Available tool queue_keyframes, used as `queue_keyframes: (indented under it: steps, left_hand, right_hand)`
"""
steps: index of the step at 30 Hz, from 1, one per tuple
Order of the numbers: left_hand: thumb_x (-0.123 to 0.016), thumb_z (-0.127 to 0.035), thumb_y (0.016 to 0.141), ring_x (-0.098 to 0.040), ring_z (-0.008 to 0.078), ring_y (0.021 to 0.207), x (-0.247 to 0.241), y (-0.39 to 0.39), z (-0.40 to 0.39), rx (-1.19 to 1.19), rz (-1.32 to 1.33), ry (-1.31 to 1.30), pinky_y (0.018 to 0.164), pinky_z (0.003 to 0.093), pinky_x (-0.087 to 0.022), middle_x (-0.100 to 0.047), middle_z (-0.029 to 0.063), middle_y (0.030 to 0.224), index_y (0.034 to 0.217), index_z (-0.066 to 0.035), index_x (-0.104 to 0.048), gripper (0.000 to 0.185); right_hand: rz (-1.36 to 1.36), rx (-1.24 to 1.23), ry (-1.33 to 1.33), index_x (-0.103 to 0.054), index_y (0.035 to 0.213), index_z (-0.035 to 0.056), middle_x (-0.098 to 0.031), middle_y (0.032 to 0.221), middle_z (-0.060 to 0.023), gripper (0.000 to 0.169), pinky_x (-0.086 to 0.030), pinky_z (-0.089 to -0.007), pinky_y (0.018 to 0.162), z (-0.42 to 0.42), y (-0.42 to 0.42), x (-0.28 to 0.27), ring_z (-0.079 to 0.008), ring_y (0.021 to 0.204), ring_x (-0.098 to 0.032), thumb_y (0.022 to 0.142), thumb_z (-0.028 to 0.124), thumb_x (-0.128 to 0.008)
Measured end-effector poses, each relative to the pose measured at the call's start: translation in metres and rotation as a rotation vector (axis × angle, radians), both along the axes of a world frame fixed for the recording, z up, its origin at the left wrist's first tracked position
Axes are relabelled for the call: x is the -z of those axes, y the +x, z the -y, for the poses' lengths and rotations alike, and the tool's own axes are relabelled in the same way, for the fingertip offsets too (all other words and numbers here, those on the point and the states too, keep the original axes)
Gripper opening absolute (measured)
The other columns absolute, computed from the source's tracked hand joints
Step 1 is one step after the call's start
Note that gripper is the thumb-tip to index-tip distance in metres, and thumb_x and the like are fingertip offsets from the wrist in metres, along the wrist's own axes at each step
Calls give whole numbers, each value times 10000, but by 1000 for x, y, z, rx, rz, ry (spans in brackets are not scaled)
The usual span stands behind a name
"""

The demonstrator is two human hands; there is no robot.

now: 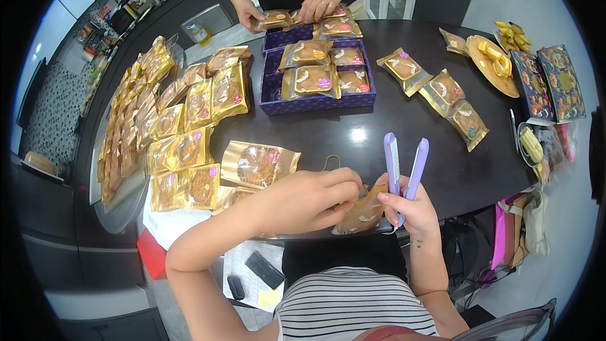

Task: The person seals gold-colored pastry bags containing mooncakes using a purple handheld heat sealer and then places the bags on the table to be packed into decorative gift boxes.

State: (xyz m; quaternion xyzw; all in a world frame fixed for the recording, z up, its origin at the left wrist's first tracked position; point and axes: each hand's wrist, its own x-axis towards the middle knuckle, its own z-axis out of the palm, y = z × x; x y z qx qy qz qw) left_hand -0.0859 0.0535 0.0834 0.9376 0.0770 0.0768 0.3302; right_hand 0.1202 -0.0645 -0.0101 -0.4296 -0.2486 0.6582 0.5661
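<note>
My right hand (414,206) holds a small lilac hair straightener (396,163), its two plates spread apart and pointing up and away from me. The thumb and fingers of that hand also pinch a translucent gold pastry pouch (362,215) at the table's near edge. My left hand (326,199) reaches across to the pouch's upper edge, fingers bent on it; the fingertips are partly hidden. Beside my left forearm lies a gold packet with a round pastry (258,163) and a pink sticker. A thin cord loop (332,158) shows just beyond the left hand.
Several gold pastry packets (189,147) cover the table's left side, with more on a clear tray (113,213). A blue patterned box (317,104) holds packets; across the table a co-worker's hands (322,2) handle others. Loose packets (445,92) and a wooden plate (502,78) lie right.
</note>
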Motion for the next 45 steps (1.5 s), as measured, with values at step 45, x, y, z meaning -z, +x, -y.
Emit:
queue_keyframes:
  steps: [45]
  left_hand:
    - [-734,51,734,-611,126,707,90,38,39,-684,649,-291,558,213,-438,-698,98,868,839,0,-721,117]
  right_hand:
    - [276,288,300,-631,916,-31,-634,975,-109,106,-478,-211,507,19,13,-12,-94,587,-578,829,10,-676]
